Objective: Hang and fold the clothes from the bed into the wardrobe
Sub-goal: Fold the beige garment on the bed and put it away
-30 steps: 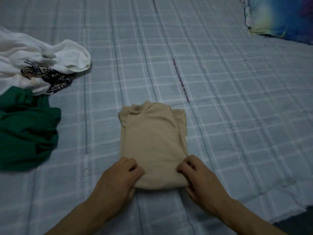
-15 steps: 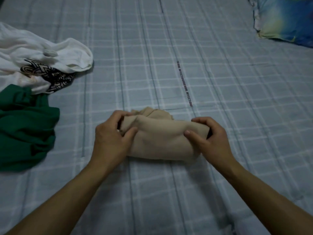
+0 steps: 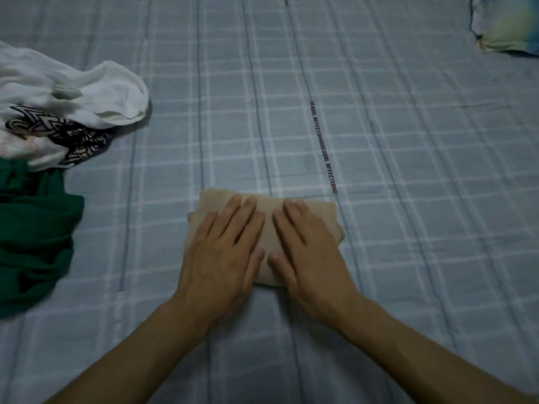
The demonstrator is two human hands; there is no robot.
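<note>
A person's left hand (image 3: 224, 252) and right hand (image 3: 309, 252) press flat, fingers spread, side by side on a folded beige knit garment (image 3: 269, 228) near the bed's (image 3: 408, 228) front edge; its long axis runs left to right beneath both palms. Printed lettering (image 3: 323, 147) on the blue plaid sheet reads "EQUAL AFFECTION". A crumpled green garment (image 3: 35, 234) and white patterned clothes (image 3: 67, 109) wait at the left edge.

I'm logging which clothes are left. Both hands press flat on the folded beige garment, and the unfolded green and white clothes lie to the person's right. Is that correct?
Not quite: the head view shows the green garment and white clothes to the person's left, not right. Both the left hand and right hand do press flat on the folded beige garment.
</note>
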